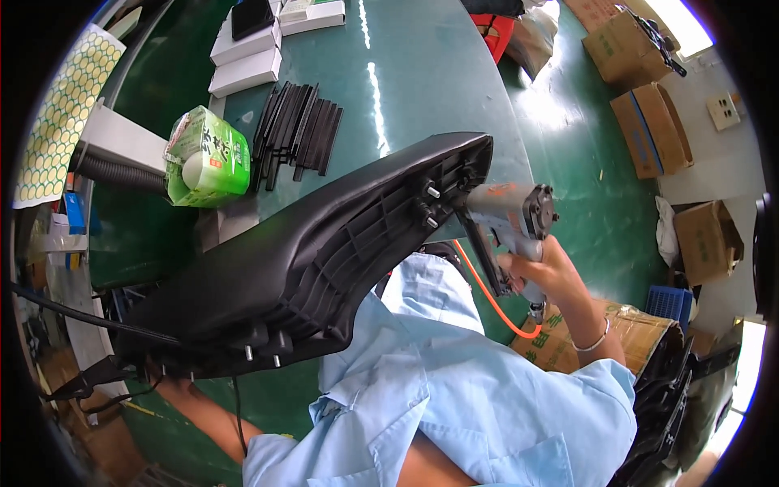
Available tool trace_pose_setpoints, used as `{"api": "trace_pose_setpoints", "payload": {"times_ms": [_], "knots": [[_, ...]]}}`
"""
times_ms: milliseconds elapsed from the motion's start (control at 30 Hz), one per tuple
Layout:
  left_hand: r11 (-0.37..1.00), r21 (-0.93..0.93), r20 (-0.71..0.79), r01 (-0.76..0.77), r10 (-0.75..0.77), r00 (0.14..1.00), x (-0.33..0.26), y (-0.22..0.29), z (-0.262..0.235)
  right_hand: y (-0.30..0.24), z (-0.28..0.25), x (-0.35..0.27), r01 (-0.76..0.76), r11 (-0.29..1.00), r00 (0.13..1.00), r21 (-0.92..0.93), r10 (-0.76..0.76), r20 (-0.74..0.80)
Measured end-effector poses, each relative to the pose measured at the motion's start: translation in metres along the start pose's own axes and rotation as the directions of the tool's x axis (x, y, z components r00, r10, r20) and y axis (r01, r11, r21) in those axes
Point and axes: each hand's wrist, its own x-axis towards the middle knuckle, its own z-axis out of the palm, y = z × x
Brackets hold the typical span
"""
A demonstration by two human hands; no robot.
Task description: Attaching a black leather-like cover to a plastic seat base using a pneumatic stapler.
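A long black motorcycle seat (268,252) is held tilted over the table's near edge, its ribbed plastic underside and metal studs turned toward me. My left hand (172,385) holds its lower left end; the seat hides most of the fingers. In my right hand (552,272), fingers wrapped round the grip, is a grey pneumatic staple gun (501,204). The gun's nose meets the underside near the seat's upper right end; the exact contact is hidden. An orange air hose (495,304) curves down from its handle.
On the green table (430,73) lie several black strips (296,130), white boxes (247,73) and a green carton (207,162). A black cable (89,316) runs at the left. Cardboard boxes (657,130) stand along the right wall; a wrapped carton (600,333) is beside my right arm.
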Motion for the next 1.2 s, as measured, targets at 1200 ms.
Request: {"api": "trace_pose_setpoints", "payload": {"times_ms": [1200], "knots": [[0.954, -0.28, 0.225, 0.103, -0.039, 0.974, -0.126, 0.036, 0.169, 0.011, 0.026, -0.002, 0.134, 0.986, 0.986, -0.1, -0.123, 0.11]]}}
